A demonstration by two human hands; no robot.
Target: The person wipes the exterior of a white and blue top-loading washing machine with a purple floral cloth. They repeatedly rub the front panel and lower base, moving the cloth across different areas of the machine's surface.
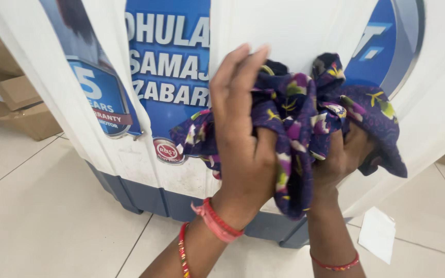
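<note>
Both hands hold a purple flowered cloth [305,113] in front of the white washing machine [294,25]. The left hand [240,139] presses it with fingers together; the right hand [343,154] grips it from below, fingers curled into it.

white washing machine [294,25] blocks ahead, cardboard boxes [19,105] far left, open tiled floor [47,206] below

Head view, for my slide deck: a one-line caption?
Both hands, left hand and right hand, bunch a purple floral cloth against a white washing machine.
</note>
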